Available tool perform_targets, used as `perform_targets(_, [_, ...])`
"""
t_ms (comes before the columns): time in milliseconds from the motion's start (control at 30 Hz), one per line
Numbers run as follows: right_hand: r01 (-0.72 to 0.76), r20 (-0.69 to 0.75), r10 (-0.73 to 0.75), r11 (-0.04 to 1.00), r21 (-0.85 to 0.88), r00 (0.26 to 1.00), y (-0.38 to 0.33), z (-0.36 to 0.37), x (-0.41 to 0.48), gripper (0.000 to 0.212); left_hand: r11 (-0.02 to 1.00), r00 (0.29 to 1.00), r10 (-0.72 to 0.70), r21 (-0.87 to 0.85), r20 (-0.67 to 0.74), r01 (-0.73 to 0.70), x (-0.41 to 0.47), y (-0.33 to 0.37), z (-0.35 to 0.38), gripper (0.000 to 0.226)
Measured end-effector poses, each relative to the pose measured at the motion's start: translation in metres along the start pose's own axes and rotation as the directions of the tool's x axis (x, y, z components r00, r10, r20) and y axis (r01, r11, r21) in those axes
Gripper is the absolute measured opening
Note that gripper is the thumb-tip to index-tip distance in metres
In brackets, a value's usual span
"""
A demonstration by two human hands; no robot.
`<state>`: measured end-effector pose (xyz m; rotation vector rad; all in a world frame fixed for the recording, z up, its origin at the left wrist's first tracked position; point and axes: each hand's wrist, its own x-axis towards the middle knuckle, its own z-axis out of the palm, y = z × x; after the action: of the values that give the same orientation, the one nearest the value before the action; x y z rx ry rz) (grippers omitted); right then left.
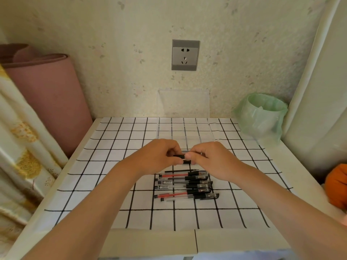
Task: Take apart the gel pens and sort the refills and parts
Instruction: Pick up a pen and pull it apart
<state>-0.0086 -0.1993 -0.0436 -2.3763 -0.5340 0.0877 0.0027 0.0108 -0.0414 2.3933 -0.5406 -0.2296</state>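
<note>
Both my hands meet above the middle of the table and grip one gel pen between them; only its black grip section shows between the fingers. My left hand holds its left end, my right hand its right end. Just below the hands lies a pile of several gel pens, red and black, side by side on the checked cloth. A thin loose black refill lies at the far edge of that pile. A clear plastic divided box stands behind the hands with its lid leaning against the wall.
A white cloth with a black grid covers the table. A bin lined with a green bag stands at the back right. A rolled pink mat leans at the left, and an orange object sits at the right edge.
</note>
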Motion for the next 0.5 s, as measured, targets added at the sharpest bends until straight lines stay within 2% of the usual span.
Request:
perform_targets(133, [0.003, -0.038, -0.003, 1.000, 0.000, 0.999, 0.000, -0.003, 0.004, 0.016, 0.999, 0.999, 0.027, -0.025, -0.047, -0.028, -0.001, -0.001, -0.009, 0.006])
perform_targets(233, [0.018, -0.073, -0.018, 1.000, -0.004, 0.997, -0.002, -0.006, 0.006, 0.003, 0.999, 0.997, 0.040, -0.017, -0.068, -0.042, -0.002, 0.000, -0.010, 0.004])
perform_targets(400, [0.010, -0.008, -0.010, 1.000, -0.019, 1.000, -0.004, -0.010, 0.007, 0.019, 0.997, 0.990, 0.066, 0.057, -0.122, -0.059, -0.002, 0.001, -0.007, 0.004])
perform_targets(500, [0.007, -0.029, -0.007, 1.000, 0.007, 1.000, -0.002, -0.013, 0.009, 0.006, 0.992, 0.990, 0.064, 0.119, -0.125, -0.049, -0.002, 0.002, -0.006, 0.008])
